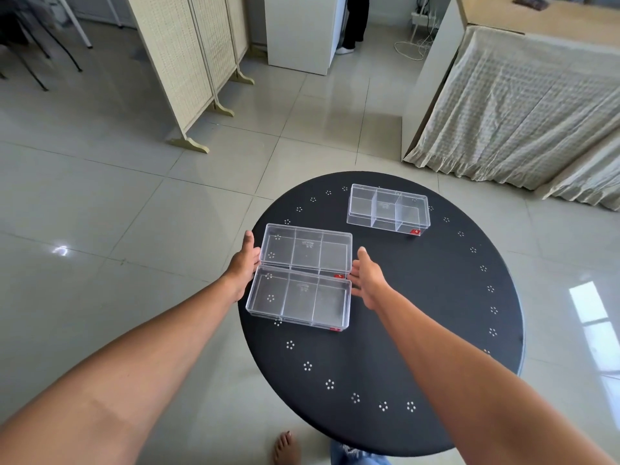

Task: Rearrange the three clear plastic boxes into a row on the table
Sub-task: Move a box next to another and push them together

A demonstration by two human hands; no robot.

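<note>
Three clear plastic boxes with dividers lie on a round black table (419,330). The near box (298,302) and the middle box (307,250) sit touching, long sides together, at the table's left edge. The far box (387,209) lies apart at the back right. My left hand (243,263) rests against the left ends of the two touching boxes, thumb up, fingers spread. At their right ends is my right hand (364,275), fingers apart and touching or nearly touching the plastic. Neither hand has lifted a box.
The table's left rim runs right under the two near boxes. A folding screen (188,62), a white cabinet (302,31) and a cloth-draped table (520,105) stand on the tiled floor beyond. A bare foot (285,448) shows below the table.
</note>
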